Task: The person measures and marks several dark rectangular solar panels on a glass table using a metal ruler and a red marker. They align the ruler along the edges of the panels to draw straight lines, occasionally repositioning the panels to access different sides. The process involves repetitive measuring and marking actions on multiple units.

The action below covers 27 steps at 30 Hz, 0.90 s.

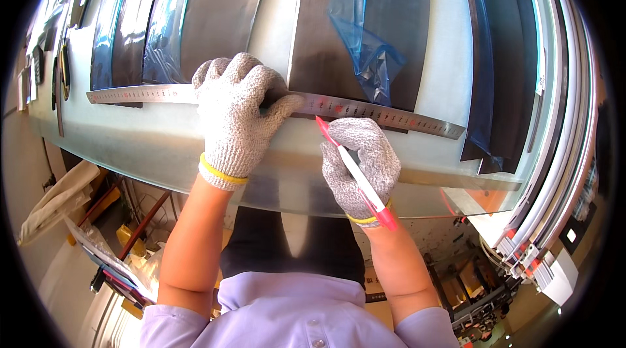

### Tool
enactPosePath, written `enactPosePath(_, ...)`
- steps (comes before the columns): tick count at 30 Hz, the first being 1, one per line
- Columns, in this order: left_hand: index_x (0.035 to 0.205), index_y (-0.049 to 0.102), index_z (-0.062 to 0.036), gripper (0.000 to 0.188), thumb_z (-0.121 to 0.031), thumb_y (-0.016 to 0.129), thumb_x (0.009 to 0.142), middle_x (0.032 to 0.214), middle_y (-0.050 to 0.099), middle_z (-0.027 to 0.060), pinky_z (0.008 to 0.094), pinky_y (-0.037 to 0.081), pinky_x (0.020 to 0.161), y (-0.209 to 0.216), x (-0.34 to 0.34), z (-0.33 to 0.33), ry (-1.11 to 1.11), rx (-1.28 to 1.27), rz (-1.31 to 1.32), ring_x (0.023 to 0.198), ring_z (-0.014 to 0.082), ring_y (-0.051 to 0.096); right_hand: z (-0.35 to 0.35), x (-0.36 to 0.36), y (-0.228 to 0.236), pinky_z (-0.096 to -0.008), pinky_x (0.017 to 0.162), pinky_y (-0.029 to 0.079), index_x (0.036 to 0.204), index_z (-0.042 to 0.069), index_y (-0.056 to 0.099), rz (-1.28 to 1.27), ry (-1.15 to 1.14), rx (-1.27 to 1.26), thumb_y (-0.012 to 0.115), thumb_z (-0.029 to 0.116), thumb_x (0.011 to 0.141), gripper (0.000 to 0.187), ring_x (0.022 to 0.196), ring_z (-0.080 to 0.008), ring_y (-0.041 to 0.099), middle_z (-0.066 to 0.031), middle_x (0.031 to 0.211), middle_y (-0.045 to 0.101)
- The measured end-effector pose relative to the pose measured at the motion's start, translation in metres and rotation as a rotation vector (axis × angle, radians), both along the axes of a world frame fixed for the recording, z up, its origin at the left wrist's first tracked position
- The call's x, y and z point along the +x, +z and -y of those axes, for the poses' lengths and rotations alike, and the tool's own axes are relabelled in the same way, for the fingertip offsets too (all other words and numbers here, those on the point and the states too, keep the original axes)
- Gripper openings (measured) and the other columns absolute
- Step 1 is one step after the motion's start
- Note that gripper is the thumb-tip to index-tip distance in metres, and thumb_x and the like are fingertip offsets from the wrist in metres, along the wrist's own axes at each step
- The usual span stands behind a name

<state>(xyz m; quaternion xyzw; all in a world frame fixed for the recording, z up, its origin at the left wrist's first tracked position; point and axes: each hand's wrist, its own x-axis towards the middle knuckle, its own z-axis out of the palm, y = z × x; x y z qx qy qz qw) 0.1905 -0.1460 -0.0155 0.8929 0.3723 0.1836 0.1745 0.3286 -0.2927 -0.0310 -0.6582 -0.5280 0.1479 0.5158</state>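
Note:
A long steel ruler [417,123] lies across the near ends of dark sheets on a glass-topped table. My left hand [236,113], in a grey knit glove with a yellow cuff, holds the ruler down near its middle, fingers bent over it and thumb stretched along it to the right. In my gloved right hand [365,159] is a white and red pen [355,168], gripped at a slant. Its red tip end is just below the ruler's near edge. One dark sheet [225,15] runs under the left hand's fingers; another dark sheet [319,41] lies to the right, with crumpled blue film [372,54] on it.
More dark strips with glossy blue film [127,28] lie at the left, and others [505,67] at the right. Orange-and-black handled scissors or pliers [64,71] are at the far left. The glass table's edge [274,210] curves near my body. Rails [554,172] run along the right side.

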Motion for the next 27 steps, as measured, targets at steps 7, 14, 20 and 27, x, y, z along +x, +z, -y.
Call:
enactPosePath(7, 0.078, 0.068, -0.0162, 0.027, -0.033, 0.088, 0.073, 0.084, 0.059, 0.0041, 0.0488, 0.04, 0.092, -0.003, 0.0, 0.001, 0.013, -0.001, -0.002, 0.087, 0.0307, 0.059, 0.003, 0.0, 0.001, -0.0366, 0.081, 0.058, 0.111, -0.004, 0.064, -0.031, -0.018, 0.071, 0.071, -0.01, 0.089, 0.023, 0.087, -0.0303, 0.072, -0.02, 0.097, 0.071)
enactPosePath(14, 0.078, 0.069, -0.0136, 0.027, -0.03, 0.089, 0.072, 0.084, 0.062, 0.0034, 0.0468, 0.042, 0.092, 0.002, 0.0, 0.0, 0.005, 0.009, -0.014, 0.087, 0.029, 0.062, 0.016, 0.011, 0.012, -0.0438, 0.084, 0.055, 0.112, 0.006, 0.072, 0.231, -0.157, 0.03, 0.079, 0.005, 0.085, 0.028, 0.095, -0.0324, 0.069, -0.0123, 0.104, 0.074)
enactPosePath(20, 0.077, 0.069, -0.0144, 0.027, -0.031, 0.089, 0.072, 0.085, 0.062, 0.0041, 0.0475, 0.042, 0.091, -0.002, 0.0, 0.0, 0.01, 0.019, -0.002, 0.087, 0.0302, 0.06, 0.005, 0.063, 0.0, -0.0485, 0.098, 0.043, 0.109, 0.013, 0.077, 0.406, -0.238, -0.192, 0.089, 0.016, 0.07, 0.04, 0.102, -0.0321, 0.059, -0.0078, 0.102, 0.066)
enactPosePath(27, 0.08, 0.073, -0.011, 0.026, -0.029, 0.09, 0.072, 0.087, 0.066, 0.0065, 0.0452, 0.043, 0.094, 0.004, 0.001, 0.002, 0.02, 0.014, -0.068, 0.093, 0.031, 0.061, 0.011, 0.067, -0.004, -0.0477, 0.096, 0.04, 0.106, 0.017, 0.081, 0.399, -0.182, -0.278, 0.09, 0.018, 0.068, 0.039, 0.104, -0.032, 0.055, -0.0067, 0.097, 0.061)
